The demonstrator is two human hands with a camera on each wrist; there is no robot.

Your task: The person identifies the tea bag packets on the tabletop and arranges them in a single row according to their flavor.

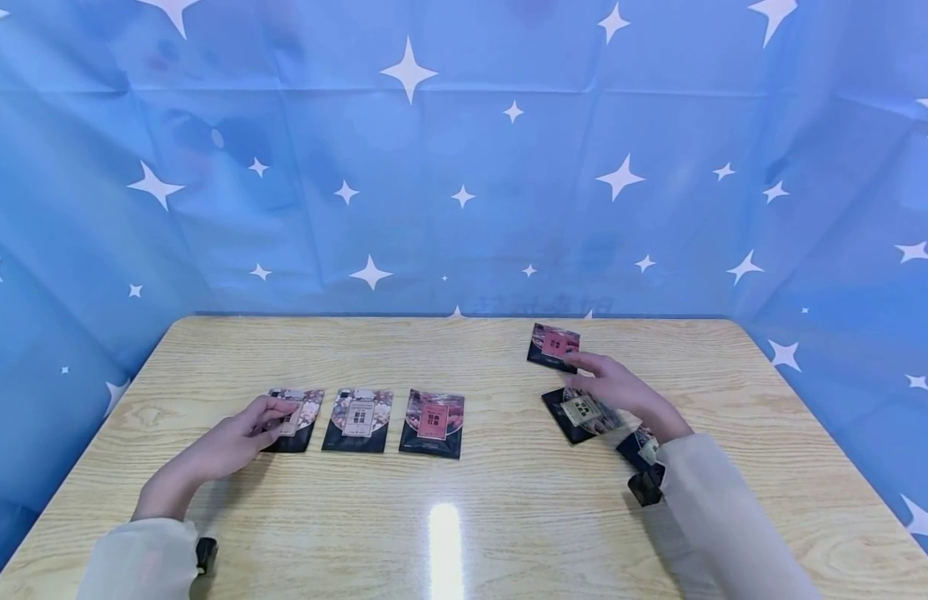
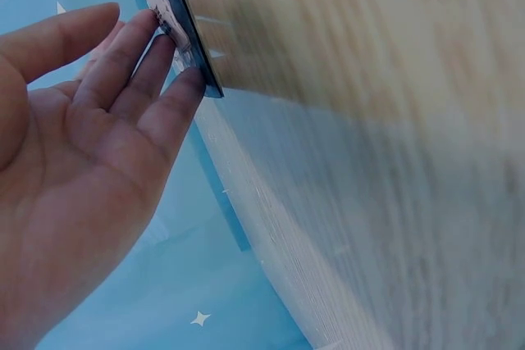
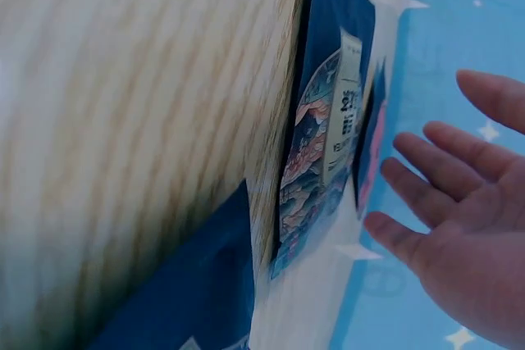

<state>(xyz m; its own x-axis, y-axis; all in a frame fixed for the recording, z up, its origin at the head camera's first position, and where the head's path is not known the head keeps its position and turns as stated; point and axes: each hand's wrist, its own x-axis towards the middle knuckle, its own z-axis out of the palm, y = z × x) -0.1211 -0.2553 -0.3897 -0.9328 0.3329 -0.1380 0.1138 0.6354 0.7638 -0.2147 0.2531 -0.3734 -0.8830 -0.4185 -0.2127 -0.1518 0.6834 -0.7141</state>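
Fingertips of my left hand rest on the leftmost tea packet, a dark flat pouch with a pale label. In the left wrist view the thumb stands apart from the other fingers, which touch the packet's face. Beside it lie a second pale-labelled packet and a red-labelled packet, making a row. My right hand hovers with loosely spread fingers, closest to another red-labelled packet. Below that hand lies a cream-labelled packet; one more packet is partly hidden by the wrist.
The wooden table has rounded far corners and shows a bright light reflection near its front. A blue cloth with white stars hangs behind it and along both sides. Small black devices are worn at both wrists.
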